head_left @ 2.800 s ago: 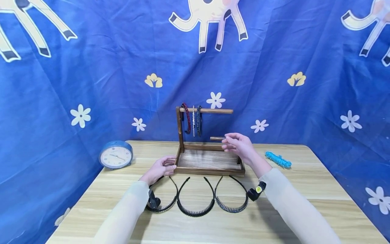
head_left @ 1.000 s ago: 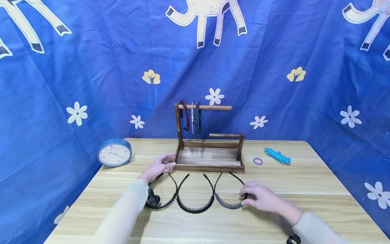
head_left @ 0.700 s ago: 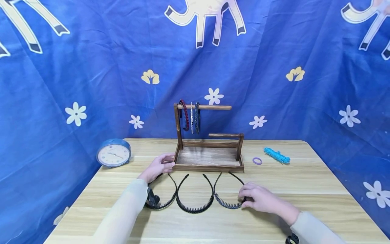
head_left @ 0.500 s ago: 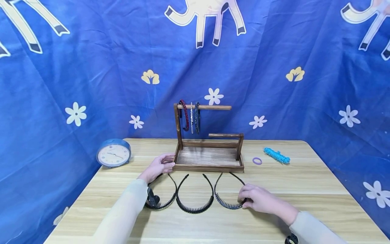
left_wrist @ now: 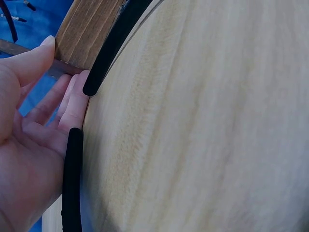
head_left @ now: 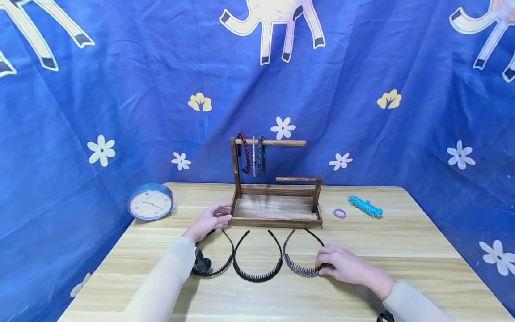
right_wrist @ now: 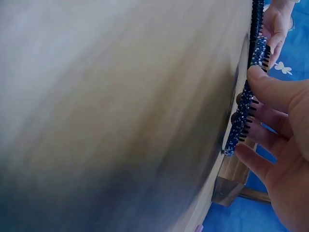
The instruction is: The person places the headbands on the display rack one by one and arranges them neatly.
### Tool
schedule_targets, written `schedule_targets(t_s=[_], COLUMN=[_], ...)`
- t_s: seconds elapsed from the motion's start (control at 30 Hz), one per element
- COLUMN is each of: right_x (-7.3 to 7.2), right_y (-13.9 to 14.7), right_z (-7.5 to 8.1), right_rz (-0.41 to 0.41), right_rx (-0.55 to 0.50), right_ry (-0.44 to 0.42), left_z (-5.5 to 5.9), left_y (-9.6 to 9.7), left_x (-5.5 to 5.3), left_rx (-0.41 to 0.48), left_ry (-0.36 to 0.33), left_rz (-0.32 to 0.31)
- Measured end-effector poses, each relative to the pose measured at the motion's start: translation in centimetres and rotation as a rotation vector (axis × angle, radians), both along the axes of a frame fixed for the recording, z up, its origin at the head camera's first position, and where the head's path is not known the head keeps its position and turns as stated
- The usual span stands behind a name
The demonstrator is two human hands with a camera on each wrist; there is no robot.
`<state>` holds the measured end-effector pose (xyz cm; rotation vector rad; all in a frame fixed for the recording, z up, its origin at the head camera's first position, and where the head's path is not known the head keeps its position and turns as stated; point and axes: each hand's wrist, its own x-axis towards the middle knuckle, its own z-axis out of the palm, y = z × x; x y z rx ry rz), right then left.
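Note:
My left hand (head_left: 209, 222) holds the left end of a wooden rack (head_left: 277, 222), thumb on one side and fingers on the other in the left wrist view. With thumb and fingers, my right hand (head_left: 342, 264) grips the side of a glittery blue toothed headband (right_wrist: 241, 113) lying right of two others. Beside it are a black toothed headband (head_left: 259, 279) and a dark headband (head_left: 225, 267), partly hidden by my left wrist. On the rack's upper bar hang a red headband (head_left: 246, 156), a white one (head_left: 254, 163) and a dark blue one (head_left: 261, 163).
A blue round clock (head_left: 150, 203) stands at the back left of the wooden table (head_left: 257, 304). Right of the rack lie a purple ring (head_left: 339, 213) and a bundle of turquoise cord (head_left: 365, 206). A blue patterned curtain (head_left: 161, 112) surrounds the table.
My right hand has come from above the rack down to the right headband and grips it. The purple ring has come into view. My left hand has stayed at the rack.

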<state>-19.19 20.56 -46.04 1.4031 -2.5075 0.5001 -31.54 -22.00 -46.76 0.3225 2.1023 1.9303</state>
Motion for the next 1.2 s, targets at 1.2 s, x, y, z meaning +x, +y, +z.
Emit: schedule_targets(t_s=[1.2], right_x=[1.4], right_y=[-0.1], right_z=[2.4], right_rz=[-0.124], right_rx=[-0.378], right_ry=[-0.485], left_z=[-0.5], left_y=[-0.2], left_x=[-0.2], left_rx=[-0.010], left_ry=[0.013], left_rz=[0.003])
